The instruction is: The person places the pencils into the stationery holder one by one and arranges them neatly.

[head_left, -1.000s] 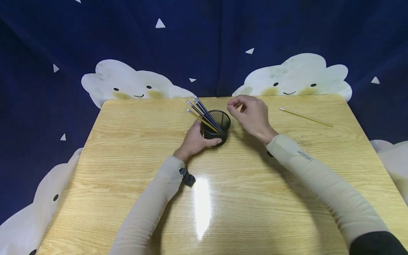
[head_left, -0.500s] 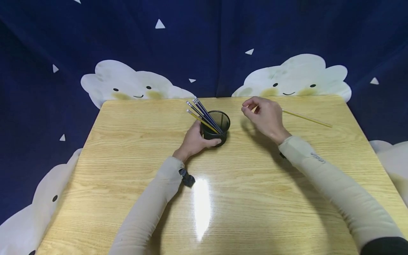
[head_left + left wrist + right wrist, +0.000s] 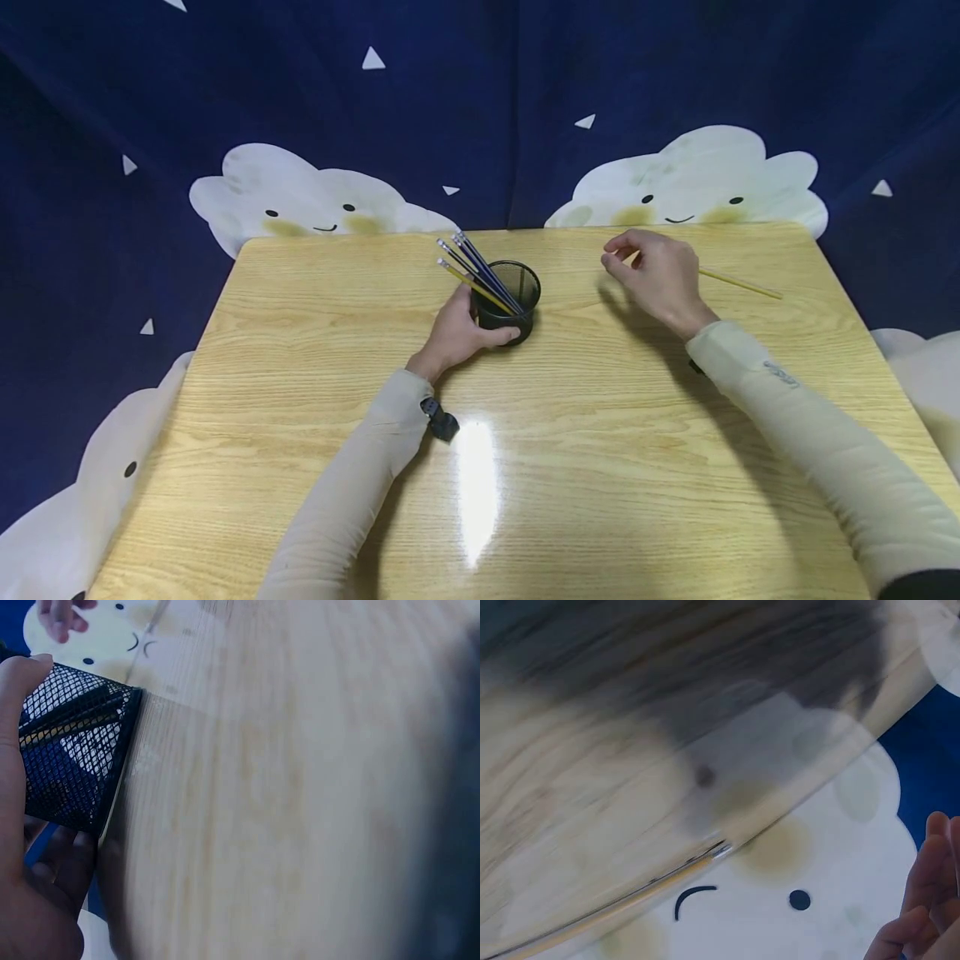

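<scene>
My left hand grips a black mesh pencil cup from its left side, the thumb across the near wall. Several dark blue pencils and a yellow pencil lean left inside it, eraser ends up. In the left wrist view the mesh wall shows the pencils through it. To the right, my right hand hovers over the table with loosely bent fingers, holding nothing. Another yellow pencil lies on the table beyond it, its eraser end hidden by the hand in the head view but visible in the right wrist view.
The wooden table carries a bright light reflection near its middle. Behind its far edge hangs a dark blue curtain printed with white clouds. A small black wrist camera sits at the left sleeve.
My right hand has moved to the right, away from the cup and toward the lying yellow pencil, now covering its eraser end. The left hand and cup stay in place.
</scene>
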{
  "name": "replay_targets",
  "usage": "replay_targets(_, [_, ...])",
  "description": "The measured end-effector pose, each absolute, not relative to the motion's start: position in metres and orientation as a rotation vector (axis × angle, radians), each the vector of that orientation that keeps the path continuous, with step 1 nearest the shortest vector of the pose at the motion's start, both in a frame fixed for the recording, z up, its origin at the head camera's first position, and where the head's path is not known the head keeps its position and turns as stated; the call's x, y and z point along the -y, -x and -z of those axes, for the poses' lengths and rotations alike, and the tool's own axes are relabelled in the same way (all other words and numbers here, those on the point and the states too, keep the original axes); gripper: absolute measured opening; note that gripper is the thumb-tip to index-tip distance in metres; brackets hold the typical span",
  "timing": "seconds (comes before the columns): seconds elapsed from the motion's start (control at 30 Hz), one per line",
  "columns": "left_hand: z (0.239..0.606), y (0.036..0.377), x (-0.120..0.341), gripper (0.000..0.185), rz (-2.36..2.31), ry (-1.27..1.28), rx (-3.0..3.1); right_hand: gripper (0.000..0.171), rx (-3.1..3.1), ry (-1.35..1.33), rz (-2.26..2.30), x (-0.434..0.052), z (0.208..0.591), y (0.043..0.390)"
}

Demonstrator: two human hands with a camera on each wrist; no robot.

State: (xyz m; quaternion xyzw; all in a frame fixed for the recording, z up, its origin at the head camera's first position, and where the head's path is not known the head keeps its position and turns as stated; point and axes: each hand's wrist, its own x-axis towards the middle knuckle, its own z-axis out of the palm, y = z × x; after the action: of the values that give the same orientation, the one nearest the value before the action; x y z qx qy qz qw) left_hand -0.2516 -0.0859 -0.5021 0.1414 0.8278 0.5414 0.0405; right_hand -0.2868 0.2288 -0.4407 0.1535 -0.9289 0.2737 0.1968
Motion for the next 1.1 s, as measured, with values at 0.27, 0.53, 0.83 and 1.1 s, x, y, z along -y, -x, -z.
replay_targets(0.27, [0.501, 0.251, 0.085, 0.077, -1.663, -0.441, -2.540, 0.019, 2.666, -0.383, -0.653, -0.252, 0.440, 0.288])
replay_targets(0.53, [0.502, 0.249, 0.085, 0.072, -1.651, -0.435, -2.555, 0.025, 2.738, -0.332, -0.586, -0.271, 0.439, 0.287])
replay_targets(0.83, [0.503, 0.251, 0.085, 0.073, -1.658, -0.460, -2.541, 0.033, 2.850, -0.286, -0.433, -0.298, 0.440, 0.288])
replay_targets(1.1, [0.502, 0.250, 0.086, 0.072, -1.650, -0.449, -2.549, 0.033, 2.931, -0.234, -0.336, -0.317, 0.443, 0.290])
